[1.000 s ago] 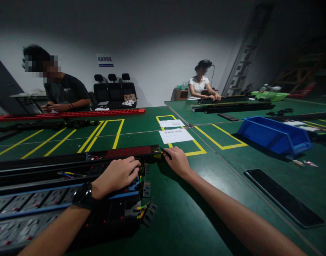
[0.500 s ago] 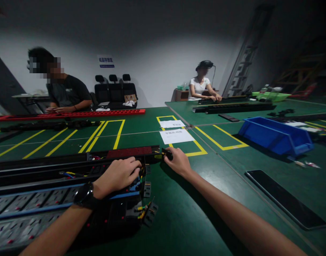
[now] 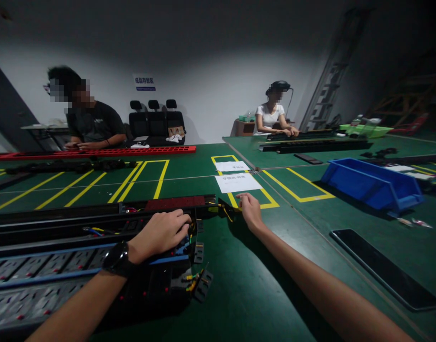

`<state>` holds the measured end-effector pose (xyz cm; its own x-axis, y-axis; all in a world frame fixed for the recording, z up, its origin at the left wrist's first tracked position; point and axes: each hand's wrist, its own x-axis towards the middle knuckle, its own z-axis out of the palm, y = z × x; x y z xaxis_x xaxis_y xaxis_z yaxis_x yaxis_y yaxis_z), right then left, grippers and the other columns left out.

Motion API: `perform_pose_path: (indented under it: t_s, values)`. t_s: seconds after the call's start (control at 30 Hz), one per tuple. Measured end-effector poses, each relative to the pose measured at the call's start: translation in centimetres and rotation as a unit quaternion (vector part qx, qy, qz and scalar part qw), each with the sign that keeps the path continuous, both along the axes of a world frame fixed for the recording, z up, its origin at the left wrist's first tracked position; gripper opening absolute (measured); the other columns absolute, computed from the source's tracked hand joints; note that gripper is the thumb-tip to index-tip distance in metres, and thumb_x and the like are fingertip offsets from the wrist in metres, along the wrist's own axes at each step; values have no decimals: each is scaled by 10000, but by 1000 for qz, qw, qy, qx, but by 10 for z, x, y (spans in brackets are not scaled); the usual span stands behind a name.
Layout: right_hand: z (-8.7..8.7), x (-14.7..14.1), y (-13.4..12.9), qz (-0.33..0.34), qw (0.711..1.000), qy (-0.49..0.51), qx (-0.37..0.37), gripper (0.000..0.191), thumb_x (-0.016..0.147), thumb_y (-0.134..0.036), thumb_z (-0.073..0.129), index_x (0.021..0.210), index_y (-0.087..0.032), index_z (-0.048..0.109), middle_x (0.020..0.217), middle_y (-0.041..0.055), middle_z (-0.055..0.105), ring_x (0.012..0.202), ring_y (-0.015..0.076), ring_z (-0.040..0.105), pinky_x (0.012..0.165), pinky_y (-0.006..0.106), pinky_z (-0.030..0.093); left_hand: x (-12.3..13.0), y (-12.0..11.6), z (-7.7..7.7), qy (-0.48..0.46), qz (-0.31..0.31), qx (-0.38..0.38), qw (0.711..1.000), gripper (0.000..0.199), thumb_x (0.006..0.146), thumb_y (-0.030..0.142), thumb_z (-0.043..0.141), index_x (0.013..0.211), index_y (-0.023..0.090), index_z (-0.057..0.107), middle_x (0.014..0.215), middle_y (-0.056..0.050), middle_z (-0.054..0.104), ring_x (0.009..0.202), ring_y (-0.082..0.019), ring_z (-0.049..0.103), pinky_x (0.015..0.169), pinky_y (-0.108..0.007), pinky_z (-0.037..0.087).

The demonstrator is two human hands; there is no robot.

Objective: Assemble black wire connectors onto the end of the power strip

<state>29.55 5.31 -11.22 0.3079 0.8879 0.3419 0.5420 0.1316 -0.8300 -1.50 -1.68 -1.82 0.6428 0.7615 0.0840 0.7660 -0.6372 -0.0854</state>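
Long black power strips (image 3: 78,259) lie side by side at the lower left, with slotted socket faces and blue edges. Over their right end my left hand (image 3: 164,232) rests, its fingers bent down around the edge of a strip; the fingertips are partly hidden. The farthest strip (image 3: 175,203) has a dark red panel, and a small black end piece (image 3: 223,207) with yellow wire sticks out from its end. Just right of that piece my right hand (image 3: 251,211) hovers with fingers apart, holding nothing visible. Loose end plates (image 3: 203,285) hang on yellow-green wires nearer me.
Paper labels (image 3: 237,183) lie ahead on the green table (image 3: 246,289). To the right are a blue bin (image 3: 371,185) and a phone (image 3: 385,268). Two people work across the table, behind a red rail (image 3: 150,151) and black rails (image 3: 317,145).
My right hand has let go of the black end piece and moved a little right, its fingers opening. My left hand stays on the strips. The view has shifted slightly.
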Motion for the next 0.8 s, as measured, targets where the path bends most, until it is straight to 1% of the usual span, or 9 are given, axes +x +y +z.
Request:
perform_pose_path:
  t_s: [0.17, 0.23, 0.3, 0.4, 0.5, 0.57, 0.63, 0.7, 0.8]
  values:
    - [8, -4, -6, -9, 1000, -1, -1, 398, 1001, -291, 345, 920, -247, 732, 832, 76, 757, 757, 256, 695, 630, 310, 505, 0, 0, 0, 0, 2, -2, 1000, 324, 1074, 313, 426, 1159, 207, 720, 1091, -87, 729, 856, -229, 723, 700, -331, 513]
    - [21, -6, -12, -5, 1000, -13, 9, 383, 1009, -292, 354, 941, -238, 727, 863, 90, 755, 782, 262, 687, 667, 325, 495, 1, 0, 1, 7, 8, -7, 1000, 320, 1077, 311, 428, 1172, 212, 718, 1106, -85, 731, 876, -239, 729, 705, -336, 519]
    - [42, -10, -22, 27, 999, -38, 27, 325, 1016, -323, 421, 970, -218, 725, 843, 87, 739, 773, 252, 663, 702, 333, 473, 1, -1, 1, 14, 12, -11, 1000, 318, 1081, 310, 429, 1178, 215, 716, 1117, -83, 732, 892, -247, 733, 715, -342, 527]
    - [79, -20, -51, 121, 989, -81, 38, 222, 969, -368, 575, 914, -212, 723, 675, 10, 643, 632, 190, 570, 644, 307, 403, 3, -1, 1, 14, 16, -12, 1000, 312, 1080, 301, 432, 1179, 218, 716, 1129, -85, 732, 897, -247, 737, 733, -345, 538]
    - [103, -32, -95, 348, 931, -112, 0, 293, 1023, -417, 549, 1042, -200, 745, 718, -4, 643, 641, 164, 563, 608, 272, 374, 4, -1, 2, 8, 18, -10, 1000, 302, 1074, 296, 442, 1184, 220, 713, 1123, -87, 731, 897, -246, 740, 739, -345, 543]
    - [104, -37, -125, 455, 882, -115, -47, 370, 1042, -462, 568, 1238, -191, 725, 765, 0, 675, 655, 160, 582, 633, 269, 396, 5, -2, 2, 9, 19, -10, 1000, 300, 1073, 297, 441, 1176, 217, 711, 1122, -90, 732, 902, -254, 741, 735, -350, 543]
    - [94, -41, -147, 511, 848, -116, -78, 462, 1048, -510, 582, 1383, -208, 681, 873, 30, 720, 742, 176, 632, 691, 278, 426, 5, -3, 4, 13, 19, -12, 1000, 299, 1072, 297, 440, 1163, 214, 712, 1124, -91, 733, 898, -259, 741, 734, -356, 543]
    - [81, -42, -158, 529, 837, -100, -97, 488, 1046, -536, 582, 1399, -211, 675, 935, 50, 736, 777, 182, 647, 704, 278, 435, 6, -4, 5, 15, 20, -15, 1000, 296, 1068, 296, 445, 1158, 214, 715, 1116, -88, 732, 878, -253, 739, 736, -355, 542]
    - [66, -44, -160, 534, 834, -67, -122, 455, 1032, -557, 592, 1266, -186, 714, 923, 48, 730, 772, 175, 641, 686, 262, 435, 6, -5, 5, 14, 24, -14, 1000, 293, 1066, 294, 448, 1159, 214, 714, 1109, -84, 730, 864, -239, 734, 735, -343, 539]
